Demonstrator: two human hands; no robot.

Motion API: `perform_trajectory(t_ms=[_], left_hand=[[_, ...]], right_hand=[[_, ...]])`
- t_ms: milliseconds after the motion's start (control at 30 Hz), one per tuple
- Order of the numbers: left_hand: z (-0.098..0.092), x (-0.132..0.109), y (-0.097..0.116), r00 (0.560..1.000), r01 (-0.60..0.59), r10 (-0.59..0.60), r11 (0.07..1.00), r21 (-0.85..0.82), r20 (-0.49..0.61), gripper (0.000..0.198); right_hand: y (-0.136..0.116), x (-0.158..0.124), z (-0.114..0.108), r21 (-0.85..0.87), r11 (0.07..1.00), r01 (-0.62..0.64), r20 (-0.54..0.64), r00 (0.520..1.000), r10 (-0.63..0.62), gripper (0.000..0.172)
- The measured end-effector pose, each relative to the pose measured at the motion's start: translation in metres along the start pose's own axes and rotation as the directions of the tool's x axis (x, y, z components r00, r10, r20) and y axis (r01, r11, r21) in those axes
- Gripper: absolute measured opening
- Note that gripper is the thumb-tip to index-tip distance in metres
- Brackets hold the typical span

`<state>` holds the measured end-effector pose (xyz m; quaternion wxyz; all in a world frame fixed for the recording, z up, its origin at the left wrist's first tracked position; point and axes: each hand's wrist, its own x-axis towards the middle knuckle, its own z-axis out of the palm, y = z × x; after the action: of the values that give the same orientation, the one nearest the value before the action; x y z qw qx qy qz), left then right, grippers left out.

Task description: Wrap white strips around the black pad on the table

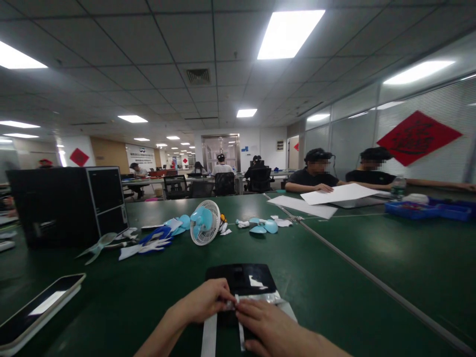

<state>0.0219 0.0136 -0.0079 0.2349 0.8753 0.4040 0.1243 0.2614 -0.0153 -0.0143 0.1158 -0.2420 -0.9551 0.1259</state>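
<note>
A flat black object (223, 276) lies on the green table in front of me, a small white patch on its upper right. Across its nearer part runs a shiny silver strip (270, 297), and white flat pieces show around it. My left hand (204, 300) pinches the strip's left part between thumb and fingertips. Flat over the strip's right part rests my right hand (266, 320), its fingertips close to the left ones and its fingers stretched out. A pale ribbed band (209, 336) runs from beneath my left hand to the near edge. My hands hide much of the strip.
Beyond stand a small white fan with blue blades (204, 223), blue-white gloves (152, 242) and loose blue blades (262, 226). At left are a black computer case (55, 203) and a phone (44, 307). Two people sit at right behind white sheets (338, 193) and blue trays (411, 209).
</note>
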Motion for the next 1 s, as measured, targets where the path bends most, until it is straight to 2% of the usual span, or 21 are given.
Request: perform_trajectory(t_ms=[167, 267, 367, 433, 600, 667, 767, 1000], left_hand=[[0.001, 0.001, -0.001, 1.000, -0.007, 0.007, 1.000, -0.016, -0.028, 0.024], [0.001, 0.000, 0.001, 0.999, 0.002, -0.003, 1.000, -0.030, -0.044, 0.024], [0.000, 0.000, 0.005, 0.999, -0.002, -0.001, 0.999, -0.048, -0.053, 0.025], [-0.001, -0.001, 0.007, 0.998, -0.002, -0.001, 0.999, -0.044, -0.058, 0.026], [-0.005, -0.003, 0.007, 0.990, 0.140, -0.142, 0.988, -0.062, -0.026, 0.021], [-0.007, -0.005, 0.005, 0.980, 0.201, -0.201, 0.978, -0.062, -0.003, 0.018], [-0.012, -0.008, 0.002, 0.965, 0.259, -0.259, 0.966, -0.018, 0.029, 0.016], [-0.022, -0.016, 0.002, 0.940, 0.332, -0.331, 0.943, -0.007, 0.085, 0.018]], right_hand=[[0.007, -0.005, 0.001, -0.048, 0.993, 0.110, 0.051, 0.993, -0.108, 0.044], [0.001, -0.005, -0.005, 0.006, 0.992, 0.128, 0.058, 0.990, -0.129, 0.045], [-0.004, -0.004, -0.010, 0.066, 0.997, 0.034, 0.051, 0.998, -0.037, 0.056], [-0.006, -0.003, -0.013, 0.092, 0.996, -0.021, 0.034, 0.999, 0.018, 0.057], [-0.001, -0.002, -0.022, 0.146, 0.982, -0.116, -0.030, 0.992, 0.122, 0.037], [0.006, -0.003, -0.026, 0.131, 0.977, -0.170, -0.056, 0.982, 0.178, 0.031], [0.024, -0.004, -0.030, 0.091, 0.967, -0.236, -0.073, 0.967, 0.243, 0.032], [0.064, -0.011, -0.034, 0.075, 0.922, -0.380, -0.016, 0.924, 0.382, 0.024]])
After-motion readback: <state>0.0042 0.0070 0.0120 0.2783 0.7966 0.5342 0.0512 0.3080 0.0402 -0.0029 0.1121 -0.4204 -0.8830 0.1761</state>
